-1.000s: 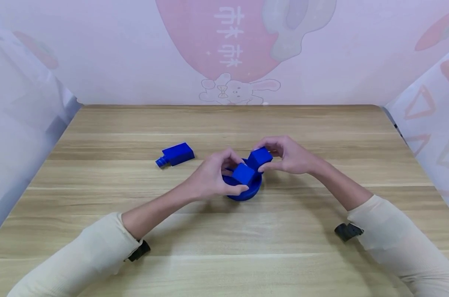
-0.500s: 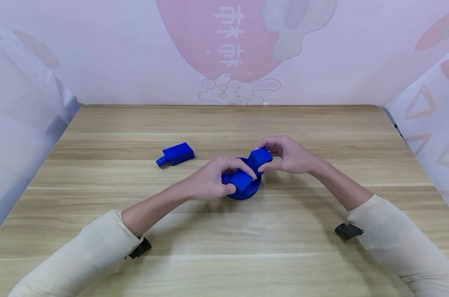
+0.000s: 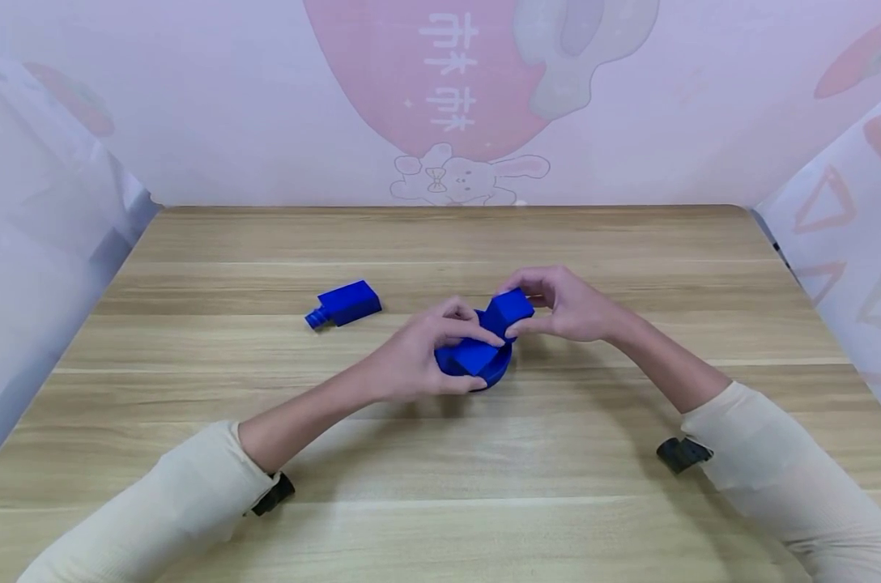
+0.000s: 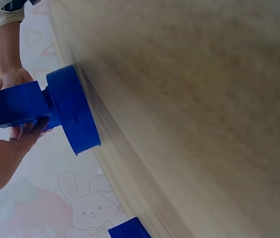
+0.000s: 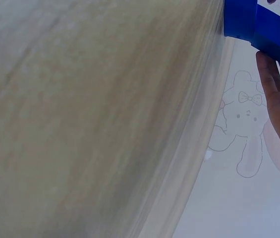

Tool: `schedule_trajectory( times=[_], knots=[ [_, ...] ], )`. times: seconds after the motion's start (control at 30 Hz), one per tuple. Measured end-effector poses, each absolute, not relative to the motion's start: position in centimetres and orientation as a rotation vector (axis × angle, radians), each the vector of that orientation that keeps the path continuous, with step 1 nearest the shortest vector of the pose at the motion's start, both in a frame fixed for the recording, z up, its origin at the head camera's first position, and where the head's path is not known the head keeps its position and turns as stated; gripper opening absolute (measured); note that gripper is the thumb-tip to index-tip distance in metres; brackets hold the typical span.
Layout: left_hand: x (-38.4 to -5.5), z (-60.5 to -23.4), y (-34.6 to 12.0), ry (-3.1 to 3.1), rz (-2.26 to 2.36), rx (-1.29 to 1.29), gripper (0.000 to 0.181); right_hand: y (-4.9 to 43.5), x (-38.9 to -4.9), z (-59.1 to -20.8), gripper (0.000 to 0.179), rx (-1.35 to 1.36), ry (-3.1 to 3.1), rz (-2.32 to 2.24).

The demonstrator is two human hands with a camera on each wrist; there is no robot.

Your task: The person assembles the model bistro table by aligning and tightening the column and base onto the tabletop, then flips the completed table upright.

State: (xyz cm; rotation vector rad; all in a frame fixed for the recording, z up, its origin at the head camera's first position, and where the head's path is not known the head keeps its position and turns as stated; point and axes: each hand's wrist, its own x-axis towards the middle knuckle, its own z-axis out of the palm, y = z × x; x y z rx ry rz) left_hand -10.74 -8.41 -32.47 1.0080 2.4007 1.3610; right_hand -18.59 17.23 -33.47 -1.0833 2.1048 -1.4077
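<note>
My left hand pinches a blue rectangular block between thumb and fingers. That block stands over a round blue base near the table's middle; in the left wrist view a narrower neck joins the block to the wide round base. A second blue block rises slanted from the far right of the same base, and my right hand grips it with thumb and fingers. How the blocks seat in the base is hidden.
A third blue block with a threaded neck lies on its side on the wooden table, left of the hands. Behind the table stands a pale printed backdrop, with pale sheets on both sides.
My left fingers and thumb have shifted around their block, which has turned and sits slightly lower in view. The right hand and its block have stayed almost still.
</note>
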Motion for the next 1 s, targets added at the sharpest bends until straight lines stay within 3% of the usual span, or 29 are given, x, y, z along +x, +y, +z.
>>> schedule_trajectory(
  times=[0.33,0.63,1.0],
  knots=[
    [-11.3,-32.0,-8.7,2.384,1.358,0.933,0.058,17.3,-18.6,-33.5,0.035,-1.096,2.097,-1.418],
    [-12.3,-32.0,-9.4,2.178,1.305,1.099,0.044,17.4,-18.7,-33.5,0.035,-1.096,2.107,-1.410],
    [-12.5,-32.5,-9.5,2.181,1.270,1.089,0.040,17.4,-18.8,-33.7,0.033,-1.096,2.089,-1.425]
  ],
)
